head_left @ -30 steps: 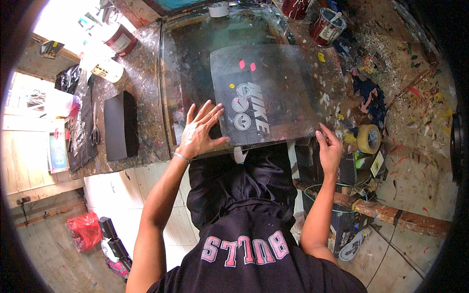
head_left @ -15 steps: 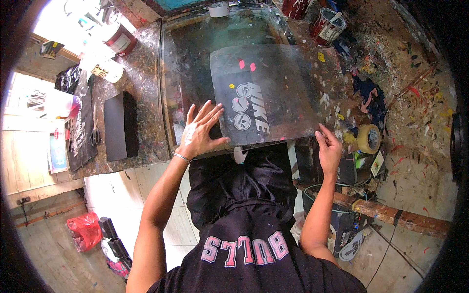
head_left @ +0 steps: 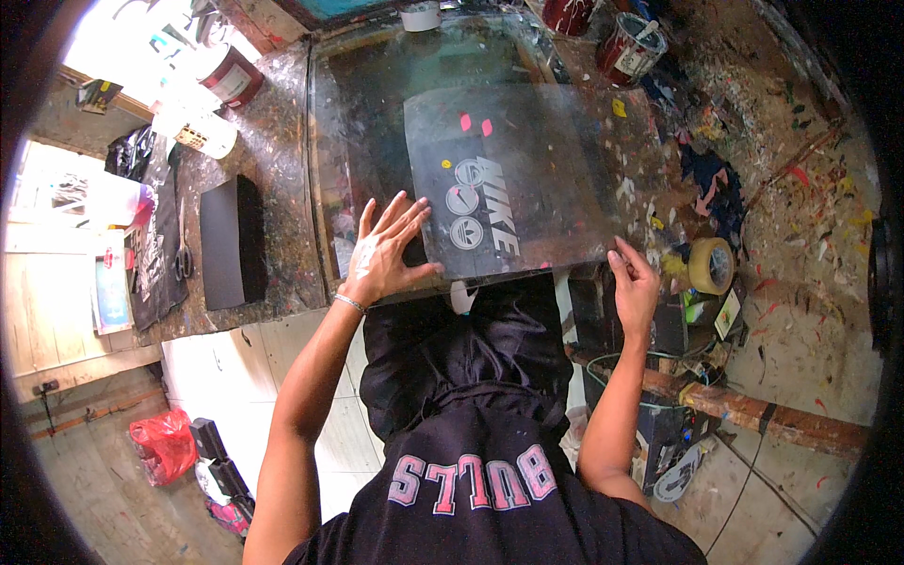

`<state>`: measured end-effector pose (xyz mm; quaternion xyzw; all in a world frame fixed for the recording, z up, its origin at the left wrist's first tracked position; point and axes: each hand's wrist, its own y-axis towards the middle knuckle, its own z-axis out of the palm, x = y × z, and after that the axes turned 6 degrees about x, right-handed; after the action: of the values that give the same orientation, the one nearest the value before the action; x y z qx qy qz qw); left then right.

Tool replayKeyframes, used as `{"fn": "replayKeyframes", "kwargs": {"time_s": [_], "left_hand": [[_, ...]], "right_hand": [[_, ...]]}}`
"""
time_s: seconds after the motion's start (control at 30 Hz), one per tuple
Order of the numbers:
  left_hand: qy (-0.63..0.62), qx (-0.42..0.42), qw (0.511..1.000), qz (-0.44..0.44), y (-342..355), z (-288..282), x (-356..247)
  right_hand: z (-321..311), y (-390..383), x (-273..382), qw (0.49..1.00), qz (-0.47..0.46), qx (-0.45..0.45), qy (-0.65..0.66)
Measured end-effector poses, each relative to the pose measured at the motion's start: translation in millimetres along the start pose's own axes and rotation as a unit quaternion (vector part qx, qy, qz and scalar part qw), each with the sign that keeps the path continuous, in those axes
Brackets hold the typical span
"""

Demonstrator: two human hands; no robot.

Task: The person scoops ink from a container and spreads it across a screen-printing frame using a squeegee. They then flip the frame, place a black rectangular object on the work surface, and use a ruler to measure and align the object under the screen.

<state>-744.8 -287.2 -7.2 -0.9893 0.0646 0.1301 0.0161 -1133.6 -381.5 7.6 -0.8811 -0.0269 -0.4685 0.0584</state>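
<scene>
A clear plastic sheet (head_left: 556, 188) with white lettering and three round white marks lies over the glass panel (head_left: 367, 104) on the workbench. My left hand (head_left: 386, 252) rests flat with fingers spread at the sheet's near left edge, its thumb toward the marks. At the near right corner, my right hand (head_left: 635, 287) pinches the sheet between thumb and fingertips. Small pink pieces and a yellow spot show on or through the sheet; I cannot tell which.
On the left of the bench are a black block (head_left: 233, 243), scissors (head_left: 183, 254) and a dark red can (head_left: 231, 77). A paint can (head_left: 631, 52) stands at the far right. A tape roll (head_left: 711, 266) sits beside my right hand. Dried paint covers the bench.
The sheet's white marks have shifted very slightly away from me. Both hands hold nearly the same places.
</scene>
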Motion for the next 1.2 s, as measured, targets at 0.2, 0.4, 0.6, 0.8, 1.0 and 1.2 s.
{"fn": "replayKeyframes", "kwargs": {"time_s": [0.2, 0.4, 0.6, 0.8, 1.0, 1.2], "left_hand": [[0.002, -0.011, 1.000, 0.006, 0.3, 1.4, 1.8], [0.006, -0.002, 1.000, 0.002, -0.3, 2.6, 2.9], [0.005, 0.018, 1.000, -0.007, 0.6, -0.4, 0.5], [0.005, 0.006, 1.000, -0.002, -0.3, -0.1, 1.0], [-0.002, -0.013, 1.000, 0.009, 0.3, 2.0, 1.9], [-0.001, -0.011, 1.000, 0.007, 0.0, 4.1, 3.5]], "right_hand": [[-1.6, -3.0, 9.2, 1.000, 0.025, 0.008, -0.001], [-0.1, -1.2, 8.1, 1.000, -0.002, -0.006, -0.008], [2.5, 0.8, -3.4, 0.999, -0.049, -0.016, -0.003], [0.8, -0.3, 3.7, 1.000, 0.010, 0.002, 0.008], [3.4, 1.4, -4.2, 0.999, -0.039, -0.015, 0.008], [0.0, 0.0, 9.7, 1.000, 0.007, 0.003, 0.013]]}}
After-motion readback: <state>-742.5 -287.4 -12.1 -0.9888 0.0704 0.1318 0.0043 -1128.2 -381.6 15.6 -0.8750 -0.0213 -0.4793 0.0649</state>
